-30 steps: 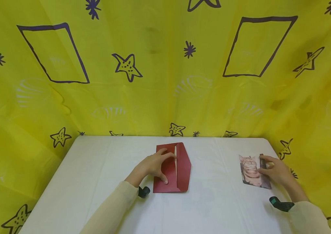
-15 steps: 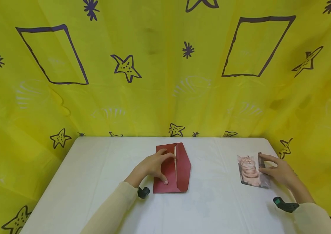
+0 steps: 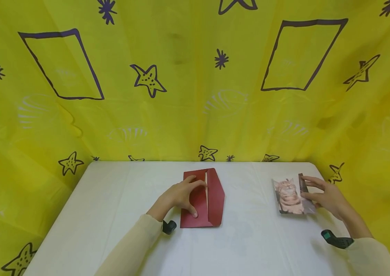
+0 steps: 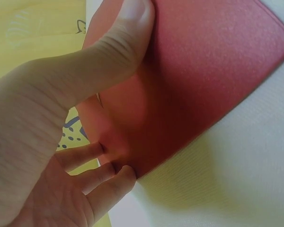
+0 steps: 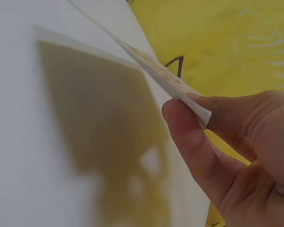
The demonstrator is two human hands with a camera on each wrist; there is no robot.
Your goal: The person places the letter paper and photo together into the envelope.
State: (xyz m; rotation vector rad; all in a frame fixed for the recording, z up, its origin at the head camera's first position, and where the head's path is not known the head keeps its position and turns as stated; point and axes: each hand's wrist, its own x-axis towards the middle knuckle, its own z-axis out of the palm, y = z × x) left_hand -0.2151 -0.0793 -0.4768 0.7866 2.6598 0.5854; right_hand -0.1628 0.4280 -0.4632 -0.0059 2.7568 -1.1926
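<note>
A red envelope (image 3: pixel 198 207) lies on the white table, its pointed flap (image 3: pixel 217 199) folded out to the right and a pale strip showing along its mouth. My left hand (image 3: pixel 181 193) rests on it with thumb and fingers spread; the index fingertip is at the mouth. In the left wrist view the thumb (image 4: pixel 128 33) lies on the red paper and other fingertips touch near its edge. To the right, my right hand (image 3: pixel 329 197) pinches the right side of a cat photo (image 3: pixel 288 197) between thumb and fingers. The right wrist view shows the photo (image 5: pixel 165 78) edge-on, raised above its shadow.
A white cloth covers the table (image 3: pixel 129 188). Yellow curtains (image 3: pixel 181 115) with drawn starfish and shells hang behind it and at both sides. Dark wrist cameras (image 3: pixel 336 239) are worn below each hand.
My right hand has lifted the cat photo and brought it slightly left and farther up in the head view. The left hand and the envelope stay in place.
</note>
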